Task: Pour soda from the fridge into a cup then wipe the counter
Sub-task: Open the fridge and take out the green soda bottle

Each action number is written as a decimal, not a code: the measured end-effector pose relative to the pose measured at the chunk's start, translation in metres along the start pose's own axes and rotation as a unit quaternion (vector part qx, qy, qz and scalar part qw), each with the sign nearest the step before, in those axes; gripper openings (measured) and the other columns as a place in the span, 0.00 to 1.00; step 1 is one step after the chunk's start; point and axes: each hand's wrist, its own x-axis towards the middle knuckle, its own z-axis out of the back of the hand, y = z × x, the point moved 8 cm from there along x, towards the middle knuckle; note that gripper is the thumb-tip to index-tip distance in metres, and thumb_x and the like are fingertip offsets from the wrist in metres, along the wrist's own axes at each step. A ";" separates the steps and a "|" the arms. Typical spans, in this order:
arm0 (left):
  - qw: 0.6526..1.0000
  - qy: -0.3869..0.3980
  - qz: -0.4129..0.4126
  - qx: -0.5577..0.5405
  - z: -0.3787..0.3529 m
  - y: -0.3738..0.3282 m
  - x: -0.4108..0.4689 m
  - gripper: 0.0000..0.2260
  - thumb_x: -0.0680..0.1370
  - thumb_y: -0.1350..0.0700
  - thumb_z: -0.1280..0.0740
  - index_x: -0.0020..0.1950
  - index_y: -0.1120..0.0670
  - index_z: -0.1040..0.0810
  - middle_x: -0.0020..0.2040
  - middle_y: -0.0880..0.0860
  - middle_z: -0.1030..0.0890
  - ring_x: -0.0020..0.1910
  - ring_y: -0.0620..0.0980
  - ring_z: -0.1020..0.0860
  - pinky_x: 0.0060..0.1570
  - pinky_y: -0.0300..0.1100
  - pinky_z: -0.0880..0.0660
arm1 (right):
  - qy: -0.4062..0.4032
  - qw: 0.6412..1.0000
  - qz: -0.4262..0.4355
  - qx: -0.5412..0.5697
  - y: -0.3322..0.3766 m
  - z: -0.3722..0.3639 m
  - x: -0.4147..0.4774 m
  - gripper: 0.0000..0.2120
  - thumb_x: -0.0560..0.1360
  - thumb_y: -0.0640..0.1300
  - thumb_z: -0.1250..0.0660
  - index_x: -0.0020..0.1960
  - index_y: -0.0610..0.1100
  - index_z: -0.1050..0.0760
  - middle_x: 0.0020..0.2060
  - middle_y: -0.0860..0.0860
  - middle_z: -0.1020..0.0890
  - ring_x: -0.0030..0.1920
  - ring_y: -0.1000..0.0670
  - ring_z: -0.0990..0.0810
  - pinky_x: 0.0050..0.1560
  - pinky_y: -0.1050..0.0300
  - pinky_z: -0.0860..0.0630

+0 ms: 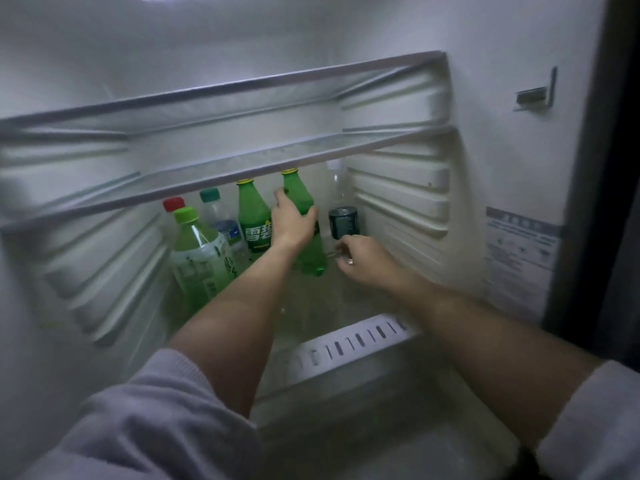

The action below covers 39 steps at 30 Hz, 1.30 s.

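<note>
Left hand (pixel 292 221) curled around the middle of a green soda bottle (pixel 298 189), yellow-capped, standing at the back of the fridge shelf (pixel 349 306). Second green bottle (pixel 254 216) just left of it. Dark can (pixel 343 221) just right. Right hand (pixel 363 259), fingers curled, lies in front of the can; whether it grasps anything cannot be told.

Both arms reach forward, forearms bare, pale sleeves (pixel 145 417) pushed up near the elbows. Left hand (pixel 292 221): farthest out, back of hand up, thumb and fingers wrapped round the body of a green bottle (pixel 300 194). Right hand (pixel 363 261): lower and nearer, fingers curled under, knuckles forward. Cannot tell whether it holds anything. Hands near each other, not touching.
</note>
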 end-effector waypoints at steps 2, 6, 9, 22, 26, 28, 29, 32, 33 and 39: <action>1.000 0.008 -0.025 0.001 0.004 -0.001 -0.009 0.31 0.78 0.50 0.32 0.75 0.55 0.44 0.56 0.51 0.25 0.53 0.50 0.25 0.50 0.41 0.30 | -0.002 1.000 0.009 0.028 0.006 -0.004 -0.005 0.12 0.77 0.42 0.33 0.60 0.41 0.23 0.54 0.45 0.18 0.53 0.46 0.19 0.54 0.53 0.23; 0.997 0.056 -0.057 0.000 0.012 -0.008 -0.026 0.33 0.78 0.47 0.31 0.76 0.54 0.44 0.58 0.49 0.25 0.54 0.46 0.26 0.53 0.41 0.30 | -0.036 0.996 0.010 0.087 0.013 -0.004 -0.013 0.20 0.76 0.41 0.31 0.67 0.41 0.27 0.59 0.45 0.19 0.58 0.47 0.20 0.61 0.52 0.24; 0.995 0.077 -0.063 -0.023 0.020 -0.010 -0.040 0.33 0.77 0.46 0.30 0.76 0.53 0.42 0.59 0.48 0.25 0.56 0.46 0.26 0.55 0.41 0.29 | -0.054 0.987 0.003 0.149 0.016 -0.004 -0.021 0.23 0.76 0.41 0.30 0.70 0.43 0.29 0.60 0.47 0.19 0.60 0.49 0.20 0.64 0.51 0.25; 0.987 0.003 -0.038 -0.155 0.053 0.012 -0.103 0.27 0.71 0.40 0.27 0.63 0.52 0.29 0.51 0.47 0.20 0.51 0.46 0.20 0.51 0.43 0.23 | -0.094 0.970 0.047 0.219 0.047 0.008 -0.071 0.19 0.73 0.38 0.26 0.63 0.45 0.22 0.51 0.53 0.16 0.51 0.58 0.18 0.56 0.54 0.20; 0.977 -0.047 -0.041 -0.202 0.062 0.008 -0.130 0.21 0.74 0.43 0.29 0.61 0.53 0.28 0.46 0.46 0.20 0.43 0.39 0.21 0.39 0.31 0.27 | -0.094 0.972 0.027 0.212 0.068 0.016 -0.093 0.18 0.72 0.39 0.25 0.60 0.43 0.21 0.50 0.51 0.16 0.49 0.55 0.17 0.53 0.58 0.20; 0.967 -0.067 -0.056 -0.238 0.069 0.006 -0.139 0.18 0.75 0.45 0.29 0.58 0.55 0.26 0.44 0.46 0.20 0.39 0.36 0.21 0.37 0.30 0.26 | -0.096 0.971 0.013 0.219 0.078 0.019 -0.109 0.18 0.72 0.40 0.25 0.61 0.43 0.21 0.50 0.52 0.16 0.48 0.57 0.18 0.51 0.63 0.21; 0.964 -0.070 -0.069 -0.247 0.070 0.004 -0.144 0.17 0.75 0.46 0.29 0.56 0.56 0.25 0.43 0.46 0.19 0.38 0.36 0.21 0.37 0.30 0.26 | -0.100 0.968 0.009 0.230 0.080 0.020 -0.117 0.17 0.73 0.39 0.26 0.61 0.43 0.21 0.50 0.53 0.16 0.47 0.60 0.19 0.50 0.67 0.22; 0.963 -0.066 -0.096 -0.244 0.076 -0.007 -0.162 0.18 0.75 0.44 0.30 0.53 0.58 0.24 0.41 0.47 0.20 0.36 0.37 0.22 0.37 0.33 0.25 | -0.112 0.957 -0.004 0.267 0.080 0.025 -0.143 0.17 0.74 0.39 0.27 0.63 0.43 0.22 0.50 0.55 0.18 0.47 0.65 0.21 0.46 0.73 0.24; 0.961 -0.064 -0.104 -0.248 0.078 -0.012 -0.168 0.20 0.75 0.43 0.30 0.53 0.59 0.24 0.41 0.48 0.20 0.36 0.39 0.21 0.38 0.34 0.25 | -0.118 0.956 -0.005 0.269 0.080 0.028 -0.150 0.18 0.74 0.39 0.27 0.63 0.43 0.23 0.50 0.54 0.17 0.48 0.64 0.20 0.46 0.73 0.24; 0.957 -0.043 -0.118 -0.260 0.105 -0.041 -0.208 0.16 0.72 0.39 0.31 0.48 0.50 0.24 0.41 0.48 0.20 0.40 0.48 0.20 0.44 0.47 0.20 | -0.137 0.940 0.022 0.313 0.099 0.053 -0.191 0.20 0.73 0.39 0.26 0.64 0.42 0.23 0.52 0.51 0.16 0.50 0.60 0.18 0.51 0.68 0.22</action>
